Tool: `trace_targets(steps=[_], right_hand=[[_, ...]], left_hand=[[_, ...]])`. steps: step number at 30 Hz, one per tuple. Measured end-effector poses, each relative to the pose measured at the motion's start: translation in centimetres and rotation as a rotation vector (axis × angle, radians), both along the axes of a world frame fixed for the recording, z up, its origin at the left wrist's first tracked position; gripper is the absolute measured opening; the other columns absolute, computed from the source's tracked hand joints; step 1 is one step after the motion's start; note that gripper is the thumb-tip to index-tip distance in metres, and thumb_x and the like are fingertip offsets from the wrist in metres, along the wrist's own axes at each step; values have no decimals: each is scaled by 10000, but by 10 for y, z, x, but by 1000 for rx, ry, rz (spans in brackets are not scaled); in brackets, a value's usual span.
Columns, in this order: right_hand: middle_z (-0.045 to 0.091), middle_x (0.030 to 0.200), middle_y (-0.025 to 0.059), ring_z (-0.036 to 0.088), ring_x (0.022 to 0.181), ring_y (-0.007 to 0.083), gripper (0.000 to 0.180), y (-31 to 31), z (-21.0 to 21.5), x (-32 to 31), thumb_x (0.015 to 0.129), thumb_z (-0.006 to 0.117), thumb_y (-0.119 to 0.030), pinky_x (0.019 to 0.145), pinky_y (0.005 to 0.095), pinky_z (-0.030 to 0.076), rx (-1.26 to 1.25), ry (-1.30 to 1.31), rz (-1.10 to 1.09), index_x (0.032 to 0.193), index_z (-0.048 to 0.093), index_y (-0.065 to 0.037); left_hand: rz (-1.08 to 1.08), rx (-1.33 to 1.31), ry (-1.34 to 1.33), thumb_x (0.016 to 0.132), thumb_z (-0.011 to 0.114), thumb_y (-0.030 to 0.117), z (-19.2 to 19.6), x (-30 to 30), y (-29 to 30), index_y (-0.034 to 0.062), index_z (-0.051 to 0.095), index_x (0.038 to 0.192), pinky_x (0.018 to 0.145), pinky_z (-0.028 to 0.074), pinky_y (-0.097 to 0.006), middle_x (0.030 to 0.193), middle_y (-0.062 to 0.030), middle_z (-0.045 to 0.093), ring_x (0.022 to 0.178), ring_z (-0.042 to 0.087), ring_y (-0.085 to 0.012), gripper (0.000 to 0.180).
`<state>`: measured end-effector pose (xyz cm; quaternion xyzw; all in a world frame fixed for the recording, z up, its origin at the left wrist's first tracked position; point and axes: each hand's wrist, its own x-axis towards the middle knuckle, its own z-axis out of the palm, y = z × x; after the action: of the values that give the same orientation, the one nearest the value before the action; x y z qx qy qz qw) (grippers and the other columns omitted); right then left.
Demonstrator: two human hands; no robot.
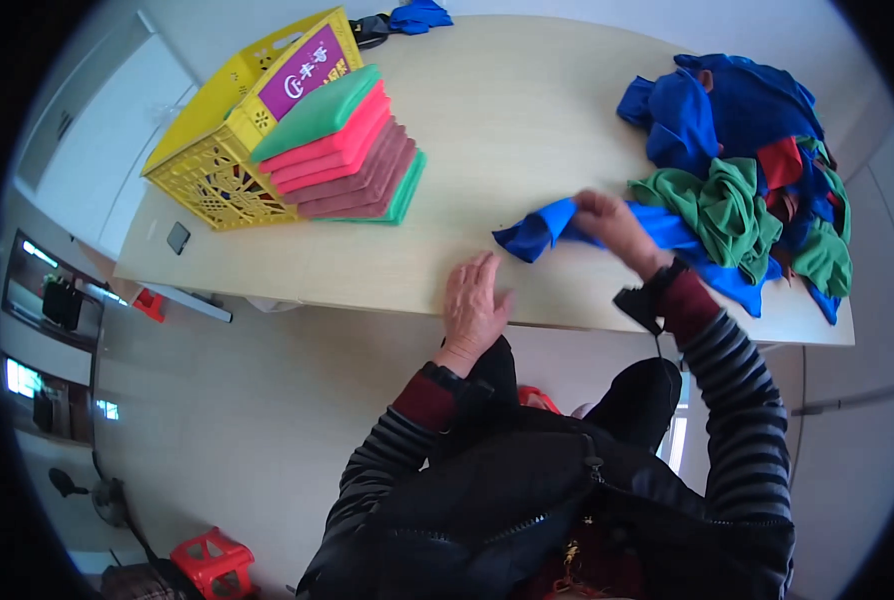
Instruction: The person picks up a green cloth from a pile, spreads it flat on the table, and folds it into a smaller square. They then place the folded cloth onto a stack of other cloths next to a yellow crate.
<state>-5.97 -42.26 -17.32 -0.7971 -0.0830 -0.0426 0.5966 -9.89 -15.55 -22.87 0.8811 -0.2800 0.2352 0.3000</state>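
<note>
Two hands are at the near edge of the pale table (pixel 527 130): the left hand (pixel 475 305) lies flat and open, holding nothing, while the right hand (pixel 615 225) is closed around a blue cloth (pixel 539 232) whose far end trails into the heap of blue, green and red cloths (pixel 757 170). That tangle could let neighbouring pieces drag along and slip off the edge. Farther left, folded cloths (pixel 352 150) lean stacked against a yellow basket (pixel 217 150).

Right hand (pixel 615 225) blurred, fingers hidden.
</note>
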Motion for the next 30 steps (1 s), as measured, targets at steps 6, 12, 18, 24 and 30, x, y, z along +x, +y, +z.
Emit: trace_targets(steps=[6, 12, 18, 24, 30], right_hand=[[683, 898, 119, 664, 835, 215, 241, 46, -43, -38, 833, 671, -107, 766, 340, 532, -208, -86, 64, 1067, 668, -47], [643, 1117, 169, 637, 997, 327, 456, -50, 17, -36, 789, 748, -230, 827, 411, 538, -895, -540, -572, 1197, 615, -75], [602, 1188, 196, 615, 1046, 363, 642, -192, -7, -65, 728, 787, -300, 866, 442, 532, -1219, -74, -1076, 1302, 565, -116], [675, 1107, 165, 656, 995, 292, 438, -321, -16, -93, 795, 752, -266, 862, 385, 533, -237, -192, -1025, 1188, 657, -96], [704, 1028, 76, 697, 881, 240, 196, -328, 74, -131, 930, 655, -194, 848, 396, 570, 751, -268, -825, 1070, 666, -56]], left_hand=[[-199, -323, 48, 792, 745, 53, 14, 2, -33, 47, 455, 1384, 1003, 463, -426, 1350, -202, 525, 1182, 546, -400, 659], [-286, -262, 154, 823, 724, 58, 1, 18, -33, 32, 659, 1014, 875, 513, -409, 1071, -144, 660, 979, 643, -348, 203], [-246, -103, 103, 823, 730, 101, 8, 10, -46, 50, 663, 1011, 834, 521, -415, 1052, -132, 655, 946, 640, -346, 206], [-258, 273, 23, 820, 729, 126, 3, 51, -66, 66, 653, 1048, 667, 542, -408, 845, -119, 657, 717, 668, -293, 248], [-353, 327, 858, 868, 693, 211, 35, 114, -111, 105, 657, 1015, 598, 550, -382, 734, -110, 641, 629, 651, -274, 184]])
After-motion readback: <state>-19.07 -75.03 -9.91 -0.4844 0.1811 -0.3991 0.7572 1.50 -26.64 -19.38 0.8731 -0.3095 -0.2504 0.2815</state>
